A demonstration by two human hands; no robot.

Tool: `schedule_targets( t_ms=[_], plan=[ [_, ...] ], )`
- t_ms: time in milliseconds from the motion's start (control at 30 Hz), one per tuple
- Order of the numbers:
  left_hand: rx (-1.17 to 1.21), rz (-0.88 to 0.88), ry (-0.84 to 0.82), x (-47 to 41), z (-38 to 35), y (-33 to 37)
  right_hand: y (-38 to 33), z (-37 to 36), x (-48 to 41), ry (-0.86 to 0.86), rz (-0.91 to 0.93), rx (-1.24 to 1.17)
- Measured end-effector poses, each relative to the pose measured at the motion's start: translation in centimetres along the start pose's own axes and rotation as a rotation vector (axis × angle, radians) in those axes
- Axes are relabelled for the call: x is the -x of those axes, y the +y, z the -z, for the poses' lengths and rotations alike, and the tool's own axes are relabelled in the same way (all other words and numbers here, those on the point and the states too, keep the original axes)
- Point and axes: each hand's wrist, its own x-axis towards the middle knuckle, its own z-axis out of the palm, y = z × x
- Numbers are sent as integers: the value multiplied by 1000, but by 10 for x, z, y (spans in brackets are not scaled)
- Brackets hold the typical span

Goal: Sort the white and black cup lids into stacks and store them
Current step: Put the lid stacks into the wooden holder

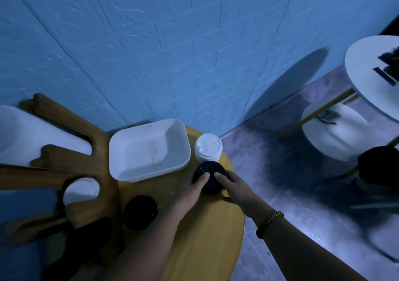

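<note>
A second black stack (140, 212) sits near-left on the table (205, 237), with the white tray (138, 151) behind it. The left grip (194, 186) and right grip (235, 185) both clasp the black lid stack (209, 165), which stands upright, long axis vertical, tops up, just beside the white lid stack (208, 149). Uneven squeezing could shear it, or knock the white stack off the nearby edge.

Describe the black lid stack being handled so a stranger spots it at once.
On the round yellow table, look right of the white tray. In front of the white lid stack sits the black lid stack, left hand and right hand on it; the other black stack stands untouched.
</note>
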Motion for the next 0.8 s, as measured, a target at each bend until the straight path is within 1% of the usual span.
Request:
schedule_targets(
  t_ms=[267, 467, 567, 633, 667, 733, 767, 800],
  plan=[
    [11, 9, 59, 48, 21, -50, 20, -35, 24, -104, 33, 108],
    [11, 2, 190, 74, 48, -67, 11, -76, 26, -170, 64, 184],
    [-67, -63, 307, 80, 60, -73, 9, -84, 26, -159, 64, 195],
    [-223, -169, 406, 84, 69, -80, 9, -87, 28, -156, 59, 187],
    [-365, -239, 426, 85, 73, -85, 10, -88, 28, -151, 53, 181],
    [-673, -345, 407, 87, 80, -93, 11, -90, 29, -141, 39, 171],
    [-802, -358, 387, 86, 82, -95, 12, -90, 30, -137, 35, 170],
    [-908, -331, 372, 84, 84, -97, 13, -91, 30, -134, 31, 171]
  ],
)
